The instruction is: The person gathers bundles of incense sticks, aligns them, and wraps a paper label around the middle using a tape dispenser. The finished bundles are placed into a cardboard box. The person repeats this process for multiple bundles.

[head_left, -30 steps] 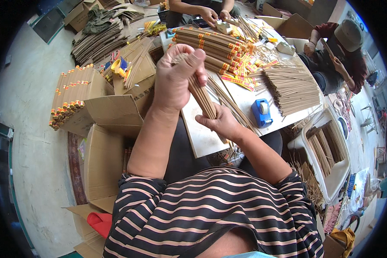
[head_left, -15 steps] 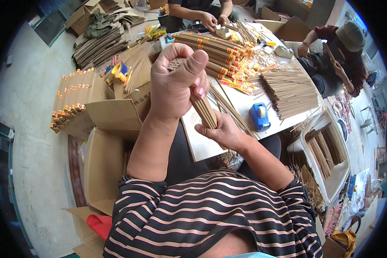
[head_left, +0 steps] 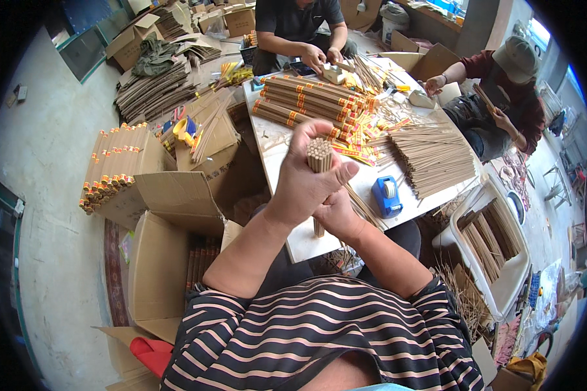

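Note:
A bundle of brown incense sticks (head_left: pixel 319 154) stands nearly upright over the near edge of the white table (head_left: pixel 275 156). My left hand (head_left: pixel 305 189) wraps around its upper part, below the round stick ends. Lower down, my right hand (head_left: pixel 339 212) is closed around the bundle, partly hidden behind the left. Beyond my hands lie several banded incense bundles (head_left: pixel 300 94) with red and yellow labels. Loose incense sticks (head_left: pixel 434 159) form a wide pile to the right, and a blue tape dispenser (head_left: pixel 388 197) is nearer to my right hand.
An open cardboard box (head_left: pixel 151 260) is at my left, with stacked banded bundles (head_left: pixel 116 159) beyond it. A white plastic tub (head_left: pixel 510 287) of sticks stands at the right. Two people work across the table: one person's hands (head_left: pixel 324 60) at the far side, another's sleeve (head_left: pixel 533 124) at right.
Both hands have lowered with the bundle and moved slightly right. The bundle has swung from slanted to nearly upright, its stick ends now showing clear of my left thumb.

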The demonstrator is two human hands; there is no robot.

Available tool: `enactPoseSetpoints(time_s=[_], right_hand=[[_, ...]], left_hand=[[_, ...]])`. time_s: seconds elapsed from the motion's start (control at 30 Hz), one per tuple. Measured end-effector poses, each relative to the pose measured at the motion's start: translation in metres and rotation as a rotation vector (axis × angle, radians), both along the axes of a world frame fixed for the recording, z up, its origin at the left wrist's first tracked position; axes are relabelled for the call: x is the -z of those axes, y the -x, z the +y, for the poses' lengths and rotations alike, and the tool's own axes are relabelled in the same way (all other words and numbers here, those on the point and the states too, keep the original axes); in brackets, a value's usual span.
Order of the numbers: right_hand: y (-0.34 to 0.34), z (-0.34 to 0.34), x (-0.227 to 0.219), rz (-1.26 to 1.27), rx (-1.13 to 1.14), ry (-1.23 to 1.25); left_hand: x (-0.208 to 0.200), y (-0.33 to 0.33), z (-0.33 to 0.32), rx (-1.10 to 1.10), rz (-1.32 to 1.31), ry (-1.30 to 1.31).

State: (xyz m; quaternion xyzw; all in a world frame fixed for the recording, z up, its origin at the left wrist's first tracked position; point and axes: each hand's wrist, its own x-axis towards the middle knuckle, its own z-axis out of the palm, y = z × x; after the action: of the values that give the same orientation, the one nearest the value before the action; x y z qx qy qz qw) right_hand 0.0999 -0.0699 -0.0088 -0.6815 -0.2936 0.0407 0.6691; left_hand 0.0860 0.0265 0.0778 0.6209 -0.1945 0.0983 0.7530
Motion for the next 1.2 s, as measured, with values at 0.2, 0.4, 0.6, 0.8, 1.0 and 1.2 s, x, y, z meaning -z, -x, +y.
enactPoseSetpoints(time_s=[0.2,0.4,0.6,0.8,1.0,1.2], right_hand=[[0.023,0.009,-0.030,-0.093,0.095,-0.267],[0.036,0.002,-0.037,0.312,-0.157,-0.114],[0.030,-0.027,-0.032,0.126,-0.218,-0.120],[0.032,-0.024,-0.020,-0.465,0.282,0.400],[0.022,-0.031,0.001,-0.281,0.162,0.471],[-0.106,-0.072,0.054,-0.155,0.377,0.687]], left_hand=[[0.000,0.014,0.007,0.019,0.051,-0.201],[-0.015,0.025,0.010,-0.018,-0.156,-0.410],[-0.008,0.036,0.035,0.002,0.285,-0.517],[0.066,0.044,0.026,0.237,0.436,-0.507],[0.081,0.040,0.020,0.332,0.779,-0.462],[0.099,0.034,0.035,0.305,0.906,-0.315]])
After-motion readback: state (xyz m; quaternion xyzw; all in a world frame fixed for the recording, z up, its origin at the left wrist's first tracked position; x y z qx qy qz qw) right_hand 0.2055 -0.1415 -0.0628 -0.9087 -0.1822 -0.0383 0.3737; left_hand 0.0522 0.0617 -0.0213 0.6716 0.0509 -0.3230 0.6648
